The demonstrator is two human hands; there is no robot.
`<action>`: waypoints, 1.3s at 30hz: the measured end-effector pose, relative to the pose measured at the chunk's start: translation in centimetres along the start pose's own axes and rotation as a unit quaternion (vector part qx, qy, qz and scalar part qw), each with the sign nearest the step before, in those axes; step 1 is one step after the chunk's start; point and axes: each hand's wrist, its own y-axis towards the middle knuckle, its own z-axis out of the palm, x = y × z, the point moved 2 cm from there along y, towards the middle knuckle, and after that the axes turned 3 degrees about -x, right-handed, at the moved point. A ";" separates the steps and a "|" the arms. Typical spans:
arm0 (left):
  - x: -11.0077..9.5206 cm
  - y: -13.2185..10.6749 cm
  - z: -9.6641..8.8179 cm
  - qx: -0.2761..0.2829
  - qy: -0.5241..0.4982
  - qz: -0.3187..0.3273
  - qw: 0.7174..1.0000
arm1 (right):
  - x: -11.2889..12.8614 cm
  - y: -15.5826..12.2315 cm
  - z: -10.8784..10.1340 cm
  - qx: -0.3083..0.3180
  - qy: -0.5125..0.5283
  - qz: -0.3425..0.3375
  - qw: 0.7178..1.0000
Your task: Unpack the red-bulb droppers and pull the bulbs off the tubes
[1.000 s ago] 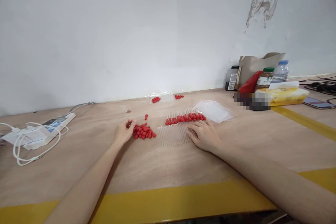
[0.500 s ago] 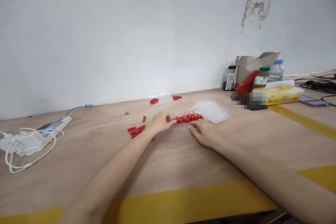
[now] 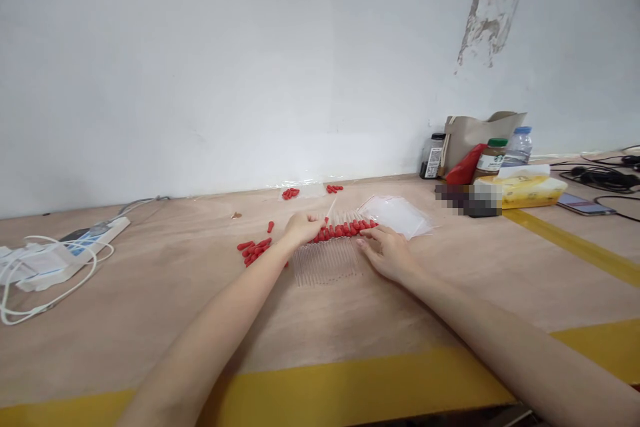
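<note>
A row of glass droppers [image 3: 327, 267] lies on the table in front of me, with red rubber bulbs [image 3: 345, 229] lined up across its middle. More clear tubes spread out behind the bulbs. At the left end of the row, my left hand [image 3: 301, 227] pinches a glass dropper [image 3: 331, 209], its thin tube raised and slanting up, a bit of red at its lower end. Over the right end, my right hand [image 3: 387, 250] rests with thumb and fingers apart, fingertips by the last bulbs. Loose red bulbs [image 3: 254, 252] lie in a pile beside my left forearm.
Clear plastic bags [image 3: 400, 215] lie behind my right hand. Two small groups of red bulbs [image 3: 291, 193] sit near the wall. A power strip [image 3: 75, 257] with white cables is at left. A tissue pack [image 3: 530, 192], bottles, a bag [image 3: 463, 137] and a phone [image 3: 585, 205] stand right.
A dropper tube now sticks up from my left hand, where none showed before. My right hand stays at the row's right end. The whole view has shifted slightly.
</note>
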 end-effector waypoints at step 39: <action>4.1 -11.3 -3.7 -0.163 0.256 0.486 0.820 | 4.0 -2.2 0.1 -0.049 0.005 -0.315 0.948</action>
